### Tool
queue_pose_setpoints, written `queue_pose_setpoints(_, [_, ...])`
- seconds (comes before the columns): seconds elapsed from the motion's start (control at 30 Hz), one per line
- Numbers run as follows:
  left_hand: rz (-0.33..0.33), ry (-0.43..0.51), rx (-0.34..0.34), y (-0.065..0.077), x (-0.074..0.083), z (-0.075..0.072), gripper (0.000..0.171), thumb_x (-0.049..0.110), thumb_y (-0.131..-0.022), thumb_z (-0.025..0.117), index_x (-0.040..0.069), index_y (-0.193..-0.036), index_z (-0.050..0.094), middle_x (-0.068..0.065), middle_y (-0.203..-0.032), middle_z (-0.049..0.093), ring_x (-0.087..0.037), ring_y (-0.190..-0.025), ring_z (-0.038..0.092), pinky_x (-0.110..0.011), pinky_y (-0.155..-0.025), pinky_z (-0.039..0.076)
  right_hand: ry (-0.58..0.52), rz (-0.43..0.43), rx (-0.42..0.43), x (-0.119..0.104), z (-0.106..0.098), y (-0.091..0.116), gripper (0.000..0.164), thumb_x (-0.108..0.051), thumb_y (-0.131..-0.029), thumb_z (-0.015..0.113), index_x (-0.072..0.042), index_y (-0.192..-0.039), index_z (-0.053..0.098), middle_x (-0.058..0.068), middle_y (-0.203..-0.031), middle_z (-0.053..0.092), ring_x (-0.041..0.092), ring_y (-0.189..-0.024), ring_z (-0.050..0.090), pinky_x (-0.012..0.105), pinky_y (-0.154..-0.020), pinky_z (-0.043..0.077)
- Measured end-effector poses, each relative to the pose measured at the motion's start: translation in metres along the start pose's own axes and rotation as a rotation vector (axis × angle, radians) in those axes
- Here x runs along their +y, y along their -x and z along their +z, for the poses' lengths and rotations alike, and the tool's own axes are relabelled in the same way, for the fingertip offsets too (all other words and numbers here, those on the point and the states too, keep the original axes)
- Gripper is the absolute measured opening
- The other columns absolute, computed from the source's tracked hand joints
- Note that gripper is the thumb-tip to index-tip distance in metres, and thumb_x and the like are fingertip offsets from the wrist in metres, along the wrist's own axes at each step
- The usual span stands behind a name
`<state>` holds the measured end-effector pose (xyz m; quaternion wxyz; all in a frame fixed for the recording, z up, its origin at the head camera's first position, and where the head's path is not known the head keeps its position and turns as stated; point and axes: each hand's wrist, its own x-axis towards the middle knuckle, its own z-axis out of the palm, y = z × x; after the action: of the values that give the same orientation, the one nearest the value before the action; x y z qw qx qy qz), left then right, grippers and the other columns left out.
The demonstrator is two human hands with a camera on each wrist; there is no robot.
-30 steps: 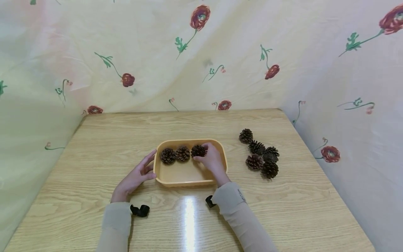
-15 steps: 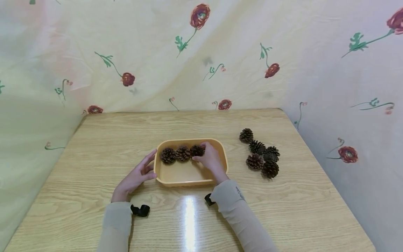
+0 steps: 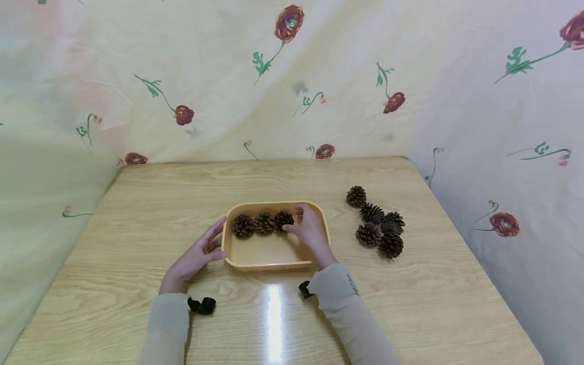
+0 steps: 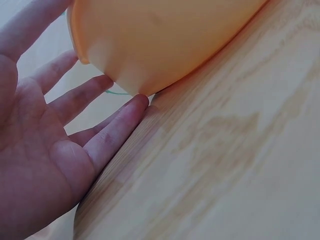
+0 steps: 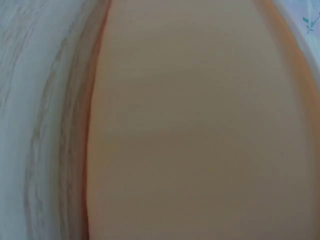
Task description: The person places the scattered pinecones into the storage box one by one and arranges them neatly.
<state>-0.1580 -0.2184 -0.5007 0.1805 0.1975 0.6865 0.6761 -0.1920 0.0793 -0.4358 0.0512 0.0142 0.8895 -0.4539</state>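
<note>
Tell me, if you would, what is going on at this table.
A person is working with pinecones and a yellow-orange tray. The left hand touches the tray's left end, fingers extended. The right hand is over the inside of the tray, its thumb and index finger apart beside the rightmost pinecone of three lined up along the far side; whether it touches that one is hard to tell. More pinecones lie clustered on the table to the right.
</note>
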Motion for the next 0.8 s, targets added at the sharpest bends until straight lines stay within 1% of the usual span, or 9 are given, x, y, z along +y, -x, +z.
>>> queue_pose_setpoints(0.2, [-0.007, -0.006, 0.007, 0.000, 0.000, 0.000, 0.085, 0.002, -0.094, 0.059, 0.024, -0.158, 0.007, -0.019, -0.163, 0.004, -0.050, -0.142, 0.020, -0.016, -0.096, 0.046, -0.079, -0.008, 0.019, 0.003, -0.007, 0.004, 0.063, -0.009, -0.081, 0.076, 0.004, -0.136, 0.046, 0.024, -0.135, 0.053, 0.039, -0.124, 0.053, 0.046, -0.105, 0.044])
queue_pose_setpoints(0.33, [-0.006, -0.009, 0.009, 0.000, 0.003, -0.001, 0.085, 0.002, -0.094, 0.059, 0.022, -0.158, 0.007, -0.019, -0.163, 0.004, -0.051, -0.142, 0.020, -0.016, -0.096, 0.045, -0.121, 0.012, 0.024, 0.005, -0.011, 0.005, 0.064, -0.009, -0.082, 0.075, 0.003, -0.137, 0.045, 0.024, -0.136, 0.051, 0.039, -0.126, 0.052, 0.045, -0.106, 0.043])
queue_pose_setpoints(0.5, [-0.003, -0.016, 0.009, 0.001, 0.004, -0.001, 0.085, 0.002, -0.094, 0.059, 0.022, -0.158, 0.007, -0.019, -0.163, 0.003, -0.051, -0.142, 0.020, -0.015, -0.096, 0.045, -0.149, 0.031, 0.006, 0.004, -0.016, 0.007, 0.064, -0.010, -0.084, 0.074, -0.001, -0.140, 0.043, 0.022, -0.140, 0.049, 0.038, -0.129, 0.050, 0.045, -0.107, 0.043])
queue_pose_setpoints(0.67, [-0.002, -0.015, 0.002, 0.001, 0.004, -0.001, 0.085, 0.003, -0.094, 0.060, 0.021, -0.158, 0.006, -0.019, -0.163, 0.003, -0.051, -0.142, 0.020, -0.015, -0.096, 0.045, -0.171, 0.016, 0.014, 0.002, -0.021, 0.012, 0.063, -0.009, -0.084, 0.074, 0.000, -0.139, 0.043, 0.023, -0.140, 0.048, 0.037, -0.131, 0.048, 0.044, -0.109, 0.041])
queue_pose_setpoints(0.8, [-0.009, -0.015, 0.007, 0.002, 0.002, -0.001, 0.086, 0.003, -0.094, 0.060, 0.022, -0.158, 0.006, -0.019, -0.163, 0.003, -0.051, -0.143, 0.019, -0.015, -0.096, 0.044, -0.174, 0.009, 0.021, 0.001, -0.026, 0.016, 0.062, -0.011, -0.085, 0.073, 0.000, -0.138, 0.043, 0.022, -0.140, 0.049, 0.035, -0.132, 0.046, 0.043, -0.111, 0.039])
